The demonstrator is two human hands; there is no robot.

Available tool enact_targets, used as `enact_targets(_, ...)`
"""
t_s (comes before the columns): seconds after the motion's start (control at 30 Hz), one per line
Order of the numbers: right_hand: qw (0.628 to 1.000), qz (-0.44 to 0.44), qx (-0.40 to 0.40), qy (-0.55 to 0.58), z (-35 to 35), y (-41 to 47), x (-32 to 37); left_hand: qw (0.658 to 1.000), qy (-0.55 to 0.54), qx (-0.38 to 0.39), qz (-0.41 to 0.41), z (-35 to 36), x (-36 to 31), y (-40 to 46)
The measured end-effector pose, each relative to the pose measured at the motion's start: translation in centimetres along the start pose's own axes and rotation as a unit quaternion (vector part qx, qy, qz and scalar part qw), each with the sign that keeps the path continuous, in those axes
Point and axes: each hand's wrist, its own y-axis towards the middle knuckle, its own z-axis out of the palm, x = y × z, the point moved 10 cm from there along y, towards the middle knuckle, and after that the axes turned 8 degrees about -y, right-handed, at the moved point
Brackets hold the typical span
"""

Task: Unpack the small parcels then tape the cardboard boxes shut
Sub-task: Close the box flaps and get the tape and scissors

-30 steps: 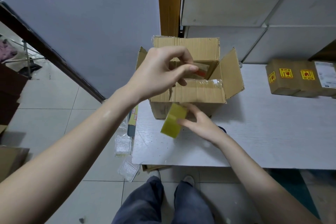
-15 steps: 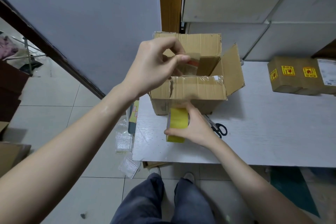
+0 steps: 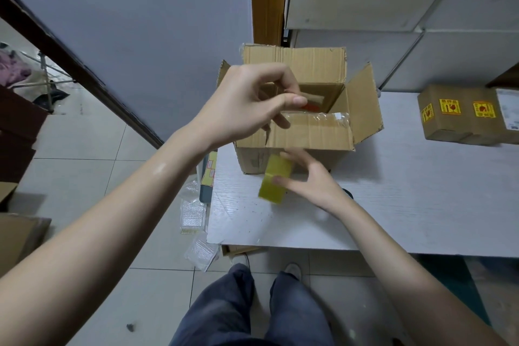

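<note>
An open cardboard box (image 3: 309, 132) stands at the left end of the white table (image 3: 407, 199), all its flaps up. My left hand (image 3: 250, 104) hovers over the box opening and pinches a small flat brown piece with a red mark (image 3: 311, 102) between thumb and fingers. In front of the box, my right hand (image 3: 306, 180) holds a yellow-green roll of tape (image 3: 273, 181) by its edge, just above the table. The box's inside is mostly hidden.
Two small brown parcels with yellow warning stickers (image 3: 460, 115) sit at the table's right. Clear bubble-wrap pieces (image 3: 193, 212) lie on the tiled floor to the left of the table. A grey wall and a wooden door frame stand behind the box.
The tape roll in my right hand has tilted and lifted slightly toward the box front. My left hand has dropped a little over the opening, still pinching the small piece. The scissors are now hidden behind my right wrist.
</note>
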Motion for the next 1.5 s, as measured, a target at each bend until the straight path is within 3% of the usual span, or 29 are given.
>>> enact_targets(0.2,0.975,-0.12,-0.107,0.156,-4.8,-1.3,5.0,1.0,0.008,0.004,-0.015,-0.3,0.7,0.2)
enact_targets(0.3,0.964,-0.168,-0.145,0.145,-6.8,-1.7,7.6,0.999,0.019,0.013,-0.028,-0.2,1.5,0.3)
enact_targets(0.4,0.966,-0.162,-0.156,0.126,-7.1,-1.3,8.5,0.999,0.037,0.026,-0.027,0.1,2.2,0.3)
enact_targets(0.47,0.967,-0.151,-0.156,0.133,-6.9,-1.0,8.6,0.997,0.071,0.03,-0.001,0.1,2.3,0.4)
enact_targets(0.57,0.965,-0.158,-0.164,0.132,-6.9,-0.9,9.1,0.977,0.206,0.033,0.033,-0.3,2.8,0.6)
enact_targets(0.73,0.968,-0.18,-0.153,0.084,-7.0,-1.4,9.3,0.973,0.211,0.056,-0.074,-2.3,7.8,1.7)
enact_targets(0.87,0.969,-0.184,-0.13,0.098,-6.4,-1.6,9.2,0.939,0.263,0.156,-0.155,-0.3,12.3,2.2)
enact_targets(1.13,0.967,-0.16,-0.131,0.151,-6.3,-1.0,7.7,0.894,0.271,0.277,-0.223,1.9,17.5,3.3)
enact_targets(1.27,0.966,-0.136,-0.138,0.171,-6.0,-0.3,6.5,0.903,0.246,0.287,-0.205,2.2,17.7,4.0)
enact_targets(1.5,0.967,-0.12,-0.127,0.186,-4.9,0.6,5.9,0.946,0.159,0.213,-0.186,0.9,17.4,5.0)
